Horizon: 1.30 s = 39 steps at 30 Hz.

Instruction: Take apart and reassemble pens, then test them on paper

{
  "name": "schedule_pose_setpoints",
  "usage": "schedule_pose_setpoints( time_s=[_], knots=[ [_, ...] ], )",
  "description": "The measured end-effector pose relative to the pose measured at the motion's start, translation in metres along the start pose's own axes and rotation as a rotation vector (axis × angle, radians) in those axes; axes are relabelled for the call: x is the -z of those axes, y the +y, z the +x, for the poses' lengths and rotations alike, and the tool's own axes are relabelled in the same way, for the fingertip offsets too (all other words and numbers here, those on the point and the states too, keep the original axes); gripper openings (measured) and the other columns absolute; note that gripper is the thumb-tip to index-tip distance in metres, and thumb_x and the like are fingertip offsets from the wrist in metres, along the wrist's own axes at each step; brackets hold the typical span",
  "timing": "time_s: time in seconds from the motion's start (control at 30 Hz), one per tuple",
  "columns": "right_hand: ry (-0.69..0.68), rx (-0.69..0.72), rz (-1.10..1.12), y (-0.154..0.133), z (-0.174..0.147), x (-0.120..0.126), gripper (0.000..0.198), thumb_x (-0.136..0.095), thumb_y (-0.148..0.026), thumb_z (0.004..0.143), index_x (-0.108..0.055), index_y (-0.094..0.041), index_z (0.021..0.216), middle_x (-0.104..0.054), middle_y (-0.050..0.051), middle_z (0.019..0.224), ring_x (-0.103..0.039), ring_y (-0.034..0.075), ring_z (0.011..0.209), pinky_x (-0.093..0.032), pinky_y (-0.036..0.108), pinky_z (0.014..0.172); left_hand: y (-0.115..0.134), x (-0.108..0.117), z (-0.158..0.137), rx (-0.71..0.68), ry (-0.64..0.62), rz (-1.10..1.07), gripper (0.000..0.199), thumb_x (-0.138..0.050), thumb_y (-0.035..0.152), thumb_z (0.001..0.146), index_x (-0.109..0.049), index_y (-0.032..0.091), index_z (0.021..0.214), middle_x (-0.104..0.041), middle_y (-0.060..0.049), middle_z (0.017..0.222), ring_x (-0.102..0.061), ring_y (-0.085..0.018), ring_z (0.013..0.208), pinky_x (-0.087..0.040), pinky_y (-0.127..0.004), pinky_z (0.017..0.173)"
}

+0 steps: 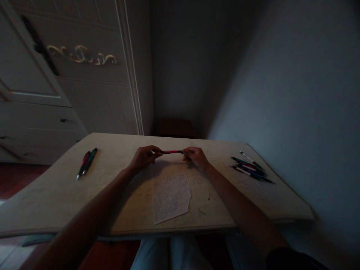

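A slim red and black pen [174,152] is stretched level between my two hands, above the far half of the table. My left hand [144,156] pinches its left end between thumb and fingers. At the opposite end, my right hand [195,155] grips the tip in the same way. Below them a torn sheet of paper [173,198], covered in handwriting, lies flat on the tabletop. Fingers hide both ends of the pen.
Two pens, one red [85,161] and one dark green [90,160], lie at the table's left. A loose pile of several pens [250,168] rests at the right, near the wall [309,112]. A white cabinet [104,101] stands behind on the left.
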State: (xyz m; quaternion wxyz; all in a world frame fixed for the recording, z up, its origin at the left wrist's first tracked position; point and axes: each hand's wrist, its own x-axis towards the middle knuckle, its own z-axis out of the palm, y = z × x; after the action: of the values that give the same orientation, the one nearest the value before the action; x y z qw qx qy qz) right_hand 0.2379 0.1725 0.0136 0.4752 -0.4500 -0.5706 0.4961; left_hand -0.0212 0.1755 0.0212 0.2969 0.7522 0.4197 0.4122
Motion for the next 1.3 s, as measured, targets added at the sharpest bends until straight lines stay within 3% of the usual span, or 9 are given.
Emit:
schedule_pose_setpoints(
  time_s=[0.13, 0.4, 0.57, 0.73, 0.87, 0.97, 1.13, 1.3],
  knots=[
    [-0.013, -0.005, -0.015, -0.0004, -0.0013, -0.0002, 0.045, -0.077, -0.058, 0.065, -0.069, -0.015, 0.073, -0.067, 0.002, 0.057, -0.054, 0.009, 0.046, -0.043, 0.021, 0.045, -0.0011, -0.0007, -0.0006, -0.010, -0.044, 0.012, 0.031, -0.056, 0.043, 0.087, -0.064, 0.013, 0.082, -0.062, 0.000, 0.058, -0.053, -0.009, 0.042, -0.042, -0.020, 0.045],
    [-0.064, -0.027, -0.027, 0.0002, -0.0014, 0.0006, 0.046, -0.076, -0.060, 0.066, -0.068, -0.015, 0.072, -0.067, 0.003, 0.058, -0.054, 0.010, 0.047, -0.044, 0.023, 0.046, 0.0014, -0.0031, -0.0042, 0.080, -0.108, -0.015, 0.052, -0.038, 0.054, 0.096, -0.049, 0.017, 0.060, -0.048, 0.003, 0.045, -0.045, -0.007, 0.038, -0.036, -0.018, 0.041],
    [-0.046, -0.046, -0.008, 0.0002, -0.0012, 0.0020, 0.046, -0.078, -0.059, 0.063, -0.068, -0.015, 0.073, -0.067, 0.003, 0.058, -0.054, 0.010, 0.047, -0.042, 0.021, 0.044, -0.0018, -0.0030, -0.0028, 0.132, -0.149, -0.046, 0.049, -0.044, 0.056, 0.093, -0.063, 0.015, 0.078, -0.058, 0.000, 0.055, -0.047, -0.008, 0.038, -0.036, -0.019, 0.039],
    [-0.019, -0.032, 0.004, -0.0005, -0.0021, 0.0027, 0.044, -0.078, -0.056, 0.063, -0.068, -0.015, 0.075, -0.067, 0.003, 0.060, -0.053, 0.010, 0.047, -0.041, 0.020, 0.041, -0.0044, -0.0005, -0.0014, -0.065, 0.031, 0.099, 0.043, -0.075, 0.047, 0.074, -0.069, 0.015, 0.103, -0.062, 0.002, 0.064, -0.046, -0.007, 0.047, -0.037, -0.018, 0.045],
    [-0.008, -0.014, 0.007, 0.0012, -0.0010, 0.0030, 0.044, -0.078, -0.056, 0.064, -0.069, -0.015, 0.076, -0.067, 0.003, 0.059, -0.053, 0.009, 0.047, -0.041, 0.020, 0.042, -0.0059, 0.0005, 0.0008, -0.193, 0.077, 0.164, 0.027, -0.069, 0.042, 0.081, -0.072, 0.016, 0.090, -0.065, -0.001, 0.070, -0.045, -0.007, 0.049, -0.037, -0.019, 0.047],
    [-0.016, -0.012, 0.001, 0.0022, -0.0004, 0.0026, 0.043, -0.077, -0.056, 0.066, -0.068, -0.015, 0.075, -0.066, 0.003, 0.059, -0.053, 0.009, 0.047, -0.042, 0.021, 0.043, -0.0059, 0.0019, 0.0027, -0.247, 0.069, 0.211, 0.028, -0.062, 0.041, 0.086, -0.072, 0.016, 0.080, -0.066, -0.002, 0.069, -0.050, -0.008, 0.052, -0.039, -0.020, 0.051],
    [-0.023, -0.033, -0.008, 0.0023, -0.0016, 0.0010, 0.044, -0.076, -0.057, 0.066, -0.068, -0.015, 0.078, -0.067, 0.003, 0.061, -0.053, 0.010, 0.046, -0.041, 0.021, 0.041, -0.0015, 0.0047, 0.0008, -0.157, -0.062, 0.166, 0.046, -0.046, 0.047, 0.094, -0.066, 0.015, 0.068, -0.063, -0.002, 0.060, -0.055, -0.010, 0.054, -0.040, -0.020, 0.051],
    [-0.022, -0.028, 0.007, 0.0020, -0.0017, 0.0014, 0.046, -0.078, -0.057, 0.064, -0.068, -0.014, 0.077, -0.067, 0.003, 0.060, -0.053, 0.009, 0.047, -0.041, 0.020, 0.042, 0.0009, 0.0026, -0.0026, -0.024, -0.110, 0.126, 0.036, -0.067, 0.050, 0.080, -0.067, 0.015, 0.091, -0.066, -0.001, 0.069, -0.049, -0.008, 0.046, -0.034, -0.019, 0.043]
  ],
)
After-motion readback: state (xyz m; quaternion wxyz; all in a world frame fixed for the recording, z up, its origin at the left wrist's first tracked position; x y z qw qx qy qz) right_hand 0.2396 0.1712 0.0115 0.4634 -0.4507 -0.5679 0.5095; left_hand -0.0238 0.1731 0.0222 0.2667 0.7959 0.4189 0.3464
